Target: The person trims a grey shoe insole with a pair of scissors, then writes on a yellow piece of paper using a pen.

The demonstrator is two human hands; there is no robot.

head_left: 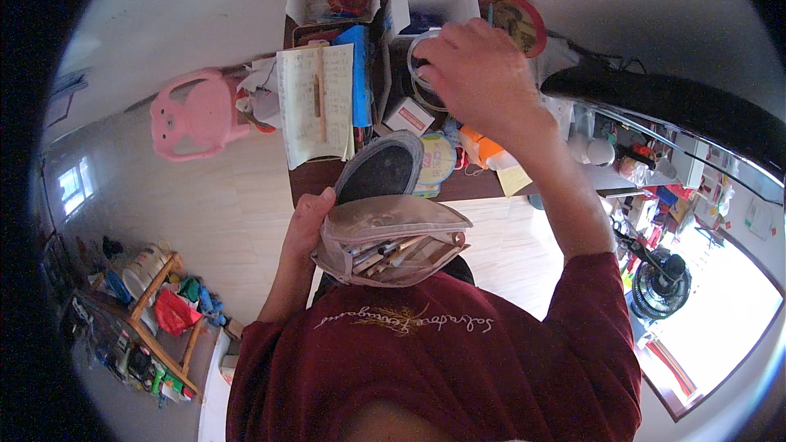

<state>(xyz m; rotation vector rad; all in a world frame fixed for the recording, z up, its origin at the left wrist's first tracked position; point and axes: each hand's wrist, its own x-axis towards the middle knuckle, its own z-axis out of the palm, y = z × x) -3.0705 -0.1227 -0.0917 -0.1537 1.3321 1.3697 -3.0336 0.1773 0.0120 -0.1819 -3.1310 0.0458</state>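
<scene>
My left hand (309, 219) grips the side of a pale, see-through pencil pouch (393, 206) close to my chest. Its top gapes, and several pens and thin sticks (397, 255) lie inside. Just beyond the pouch is an oval grey-rimmed thing with a dark middle (378, 170); whether it joins the pouch I cannot tell. Over the desk, my right hand (479, 69) has its fingers curled at a clear round-rimmed container (415, 74). Its fingers hide much of that container, and what they hold, if anything, does not show.
Left of the container lie an open handwritten notebook (299, 106), a wooden stick (321, 106) and a blue folder (360, 74). Two white boxes (399, 10) stand behind. A small white box (408, 117) sits nearer. A pink chair (196, 115) is left; a black fan (659, 282) is right.
</scene>
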